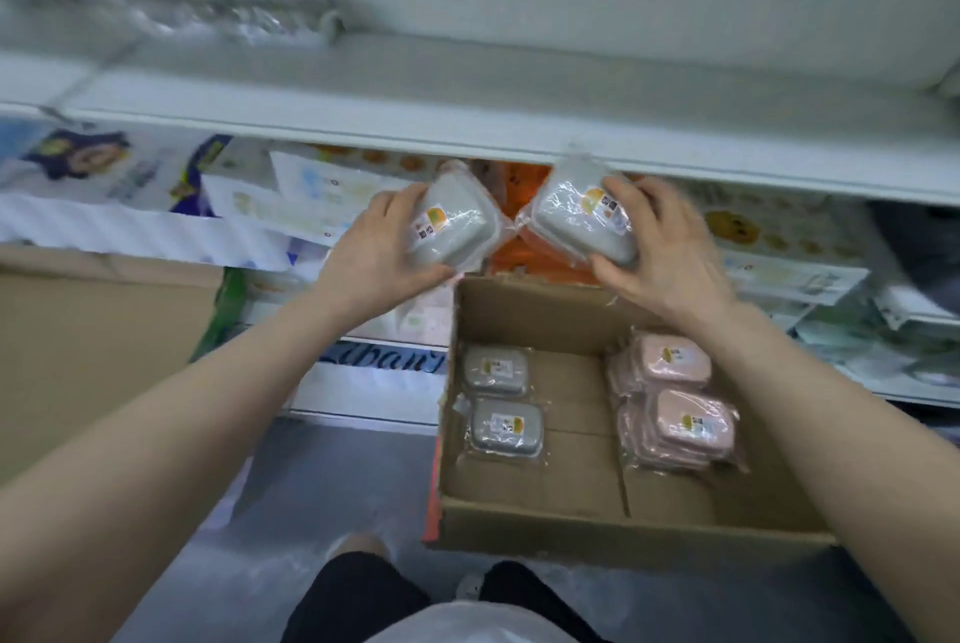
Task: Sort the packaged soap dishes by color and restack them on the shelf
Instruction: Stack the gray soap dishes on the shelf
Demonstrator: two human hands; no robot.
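Observation:
My left hand point(382, 247) grips a grey packaged soap dish point(454, 224) and my right hand point(660, 247) grips a second grey packaged soap dish point(576, 214). Both are held tilted just below the white shelf edge point(467, 138), above the far rim of an open cardboard box point(613, 533). Inside the box lie two more grey dishes point(501, 395) on the left and two stacks of pink dishes point(675, 393) on the right. Each pack is wrapped in clear film with a small yellow label.
Orange packages point(535, 258) sit on the lower shelf behind the box. Printed bags and packets point(130, 180) crowd that shelf to the left and right. Another cardboard box point(78, 341) stands on the left. My dark-clothed knees point(415, 601) are over the grey floor.

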